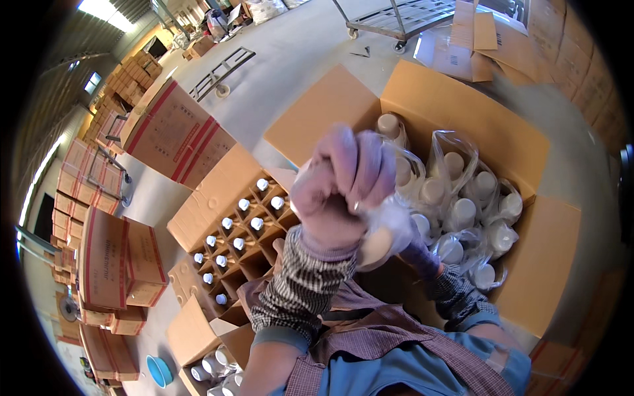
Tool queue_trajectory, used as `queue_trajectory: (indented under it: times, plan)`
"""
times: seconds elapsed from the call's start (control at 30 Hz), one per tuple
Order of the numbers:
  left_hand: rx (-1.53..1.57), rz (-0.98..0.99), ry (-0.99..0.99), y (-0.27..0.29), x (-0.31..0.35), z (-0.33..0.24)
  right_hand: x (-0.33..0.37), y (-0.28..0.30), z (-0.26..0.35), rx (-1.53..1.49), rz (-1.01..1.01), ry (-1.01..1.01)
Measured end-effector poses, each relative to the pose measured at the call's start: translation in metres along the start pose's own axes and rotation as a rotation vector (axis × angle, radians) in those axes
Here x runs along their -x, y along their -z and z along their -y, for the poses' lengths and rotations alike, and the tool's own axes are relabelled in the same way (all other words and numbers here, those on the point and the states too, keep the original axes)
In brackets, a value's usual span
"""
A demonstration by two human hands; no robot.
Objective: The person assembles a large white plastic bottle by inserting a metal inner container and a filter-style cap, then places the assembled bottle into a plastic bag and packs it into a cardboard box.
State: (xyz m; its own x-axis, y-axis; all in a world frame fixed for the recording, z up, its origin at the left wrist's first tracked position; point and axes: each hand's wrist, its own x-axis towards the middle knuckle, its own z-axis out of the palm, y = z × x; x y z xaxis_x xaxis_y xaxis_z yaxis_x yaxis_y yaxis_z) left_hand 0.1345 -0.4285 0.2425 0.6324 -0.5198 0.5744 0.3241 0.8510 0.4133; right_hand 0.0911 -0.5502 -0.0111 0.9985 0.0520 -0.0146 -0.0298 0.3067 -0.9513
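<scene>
My left hand [347, 175], in a purple glove and checkered sleeve, is raised in front of me. Its fingers are closed, apparently on clear plastic wrap. Just below it is a pale bottle [378, 247] with its round end toward me and plastic [396, 224] bunched around it. My right hand [422, 254], also gloved, is at the bottle's far right side and seems to grip it; its fingers are mostly hidden. Beyond, an open carton [456, 86] holds several plastic-bagged pale bottles [462, 214]. To the left, a divided carton [214, 168] holds several bottles with whitish caps [256, 223].
Another open carton [191, 327] with pale containers is at lower left. A tall closed carton [175, 135] stands behind the divided one. Stacked cartons [105, 257] and a blue basin [159, 371] are farther left. A metal cart [413, 20] and flattened cardboard [446, 59] lie at the back.
</scene>
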Motion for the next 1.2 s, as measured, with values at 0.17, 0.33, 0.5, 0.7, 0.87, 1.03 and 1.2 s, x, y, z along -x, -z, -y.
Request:
queue_trajectory:
  times: [0.17,0.33,0.5,0.7,0.87,1.03,1.2]
  plan:
    - [0.290,0.199,0.115,0.027,-0.067,0.044,-0.050,0.022,0.020,-0.172,-0.337,0.161]
    - [0.271,0.454,0.112,0.044,-0.109,0.123,-0.062,0.072,0.063,-0.142,-0.513,0.270]
    - [0.387,0.403,0.159,0.057,-0.104,0.169,-0.053,0.119,0.085,-0.079,-0.608,0.303]
    - [-0.415,0.088,-0.302,0.123,-0.114,0.162,-0.064,0.149,0.098,0.016,-0.633,0.261]
    - [-0.021,-0.321,0.060,0.254,-0.126,0.123,-0.128,0.178,0.099,0.213,-0.612,0.166]
    - [-0.529,-0.547,0.342,0.326,-0.079,0.114,-0.198,0.169,0.082,0.958,-0.834,0.731]
    - [-1.049,-0.113,0.672,0.326,0.005,0.080,-0.225,0.069,0.082,0.469,-0.474,0.561]
